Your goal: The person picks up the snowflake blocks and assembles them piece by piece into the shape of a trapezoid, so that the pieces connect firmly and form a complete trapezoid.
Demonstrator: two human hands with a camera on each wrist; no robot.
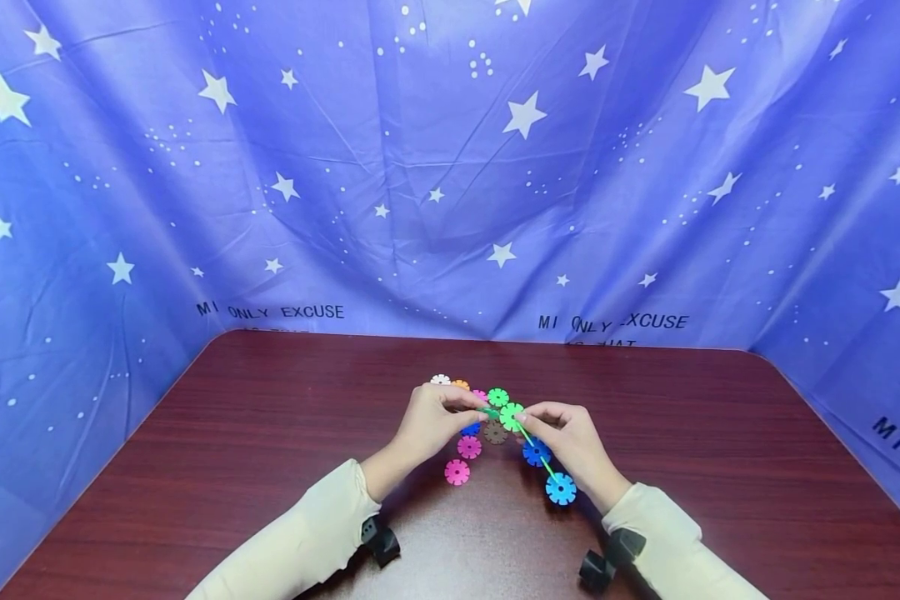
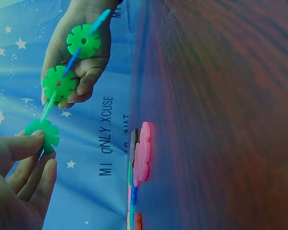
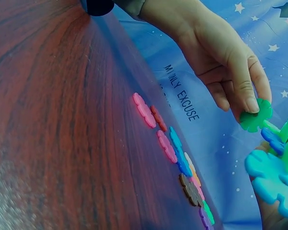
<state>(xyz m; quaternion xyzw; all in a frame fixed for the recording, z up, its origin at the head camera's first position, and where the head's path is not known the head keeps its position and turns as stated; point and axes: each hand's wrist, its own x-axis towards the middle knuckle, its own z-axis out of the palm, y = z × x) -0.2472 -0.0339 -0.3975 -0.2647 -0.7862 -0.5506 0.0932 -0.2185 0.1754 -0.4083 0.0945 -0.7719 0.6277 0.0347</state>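
Note:
My left hand (image 1: 429, 423) pinches a green notched building disc (image 2: 42, 135) between thumb and fingers. A chain of interlocking discs (image 1: 536, 451) slopes down from my right hand (image 1: 576, 442), whose thumb and fingers pinch it near a light green disc (image 1: 512, 417). Green discs alternate with blue ones, slotted crosswise, and a light blue disc (image 1: 561, 489) forms the near end. In the left wrist view, an edge-on green disc (image 2: 49, 106) links the chain to the disc in my left fingers. The right wrist view has the light blue disc covering most of my right hand.
Several loose discs lie on the dark wooden table (image 1: 270, 433) beneath and beyond my hands, among them pink (image 1: 457, 472), brown (image 1: 496, 432), bright green (image 1: 498, 397), orange (image 1: 461, 385) and white (image 1: 440, 380). A blue star-patterned curtain (image 1: 450, 167) encloses the back and sides.

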